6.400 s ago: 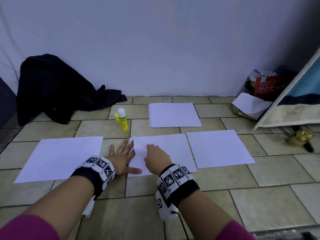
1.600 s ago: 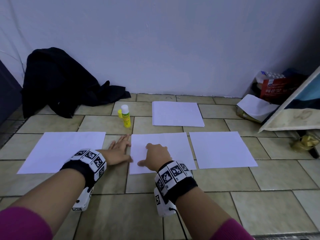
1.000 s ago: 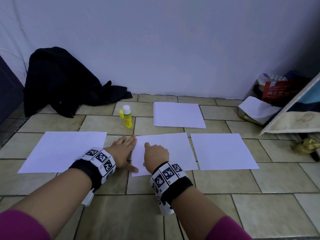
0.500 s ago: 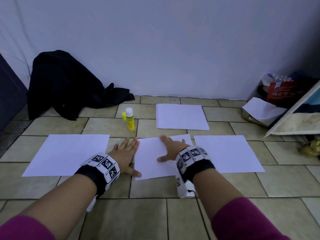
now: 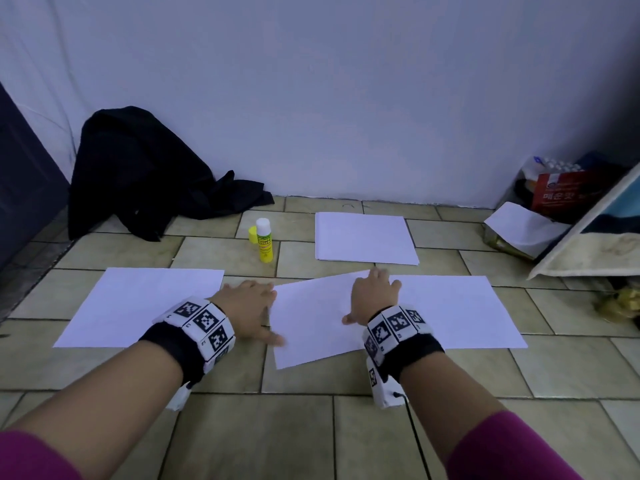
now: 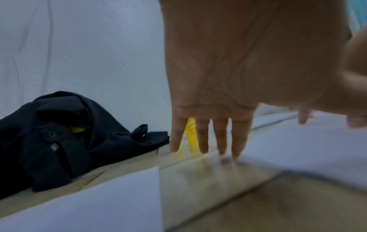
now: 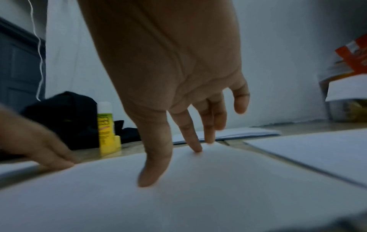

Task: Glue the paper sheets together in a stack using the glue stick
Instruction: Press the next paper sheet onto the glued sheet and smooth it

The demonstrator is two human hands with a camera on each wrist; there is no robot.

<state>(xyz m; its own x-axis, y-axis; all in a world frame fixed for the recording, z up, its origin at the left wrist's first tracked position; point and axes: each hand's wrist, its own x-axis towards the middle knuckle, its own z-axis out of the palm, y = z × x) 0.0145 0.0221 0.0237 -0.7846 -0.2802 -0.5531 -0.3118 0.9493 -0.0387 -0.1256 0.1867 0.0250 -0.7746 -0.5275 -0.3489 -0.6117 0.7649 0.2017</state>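
Note:
A white middle sheet (image 5: 311, 323) lies skewed on the tiled floor, its far right corner turned toward the right sheet (image 5: 460, 313). My right hand (image 5: 372, 296) presses flat on that corner with straight fingers (image 7: 192, 141). Flat on the tiles at the sheet's left edge lies my left hand (image 5: 249, 306), its thumb touching the paper and its fingers (image 6: 218, 138) spread. A left sheet (image 5: 138, 303) lies apart, and a small paper stack (image 5: 363, 242) sits further back. The yellow glue stick (image 5: 264, 241) stands upright and uncapped, with its cap (image 5: 253, 234) beside it.
A black garment (image 5: 138, 178) is heaped against the wall at back left. At the right stand a red box (image 5: 557, 194), a crumpled bag with paper (image 5: 519, 230) and a leaning board (image 5: 588, 237). Bare tiles (image 5: 311, 427) lie near my arms.
My right hand slid from the sheet's near left part to its far right corner. The middle sheet has turned out of square. My left hand stayed flat at its left edge.

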